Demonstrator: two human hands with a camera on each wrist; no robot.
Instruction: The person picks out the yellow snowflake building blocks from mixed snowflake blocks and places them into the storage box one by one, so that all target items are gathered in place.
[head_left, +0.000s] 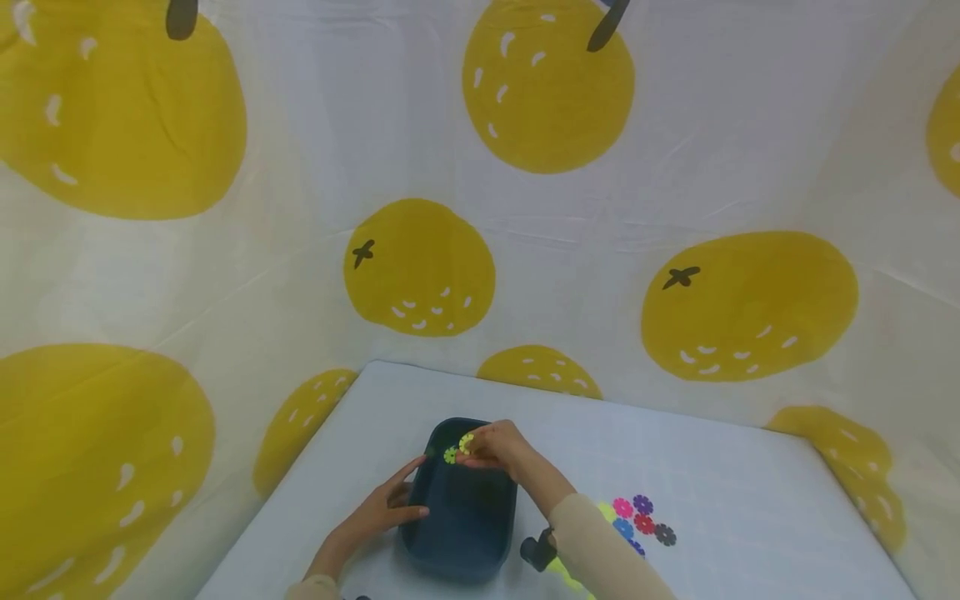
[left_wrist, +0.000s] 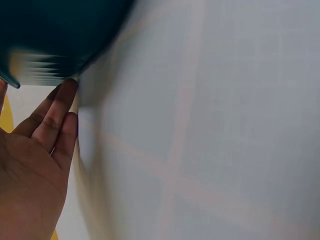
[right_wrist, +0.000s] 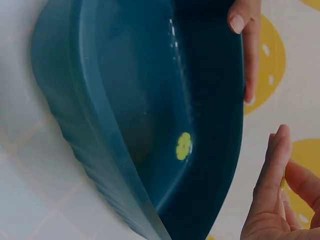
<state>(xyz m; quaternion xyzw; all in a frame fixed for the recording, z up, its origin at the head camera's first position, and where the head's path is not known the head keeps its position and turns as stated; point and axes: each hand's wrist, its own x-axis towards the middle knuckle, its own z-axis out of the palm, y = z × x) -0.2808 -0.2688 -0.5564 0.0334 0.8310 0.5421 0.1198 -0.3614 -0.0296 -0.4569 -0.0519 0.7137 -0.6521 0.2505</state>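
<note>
A dark teal plastic basin [head_left: 461,533] stands on the white table. At its left side my left hand [head_left: 382,508] holds the wall, thumb over the rim and fingers outside; the left wrist view shows those fingers [left_wrist: 50,117] against its underside. Over the basin's far end, my right hand [head_left: 495,446] pinches a yellow notched plastic disc [head_left: 466,443], flower-shaped. Only a thin edge of that disc shows between thumb and fingers in the right wrist view. Inside the basin, a yellow-green disc [right_wrist: 184,146] lies at the bottom near the wall.
Several loose discs, including a pink disc [head_left: 623,508], a red disc [head_left: 644,523] and a black disc [head_left: 664,535], lie right of the basin. My right sleeve [head_left: 600,550] partly covers yellow ones. A cloth with yellow fruit prints [head_left: 420,267] hangs behind the table.
</note>
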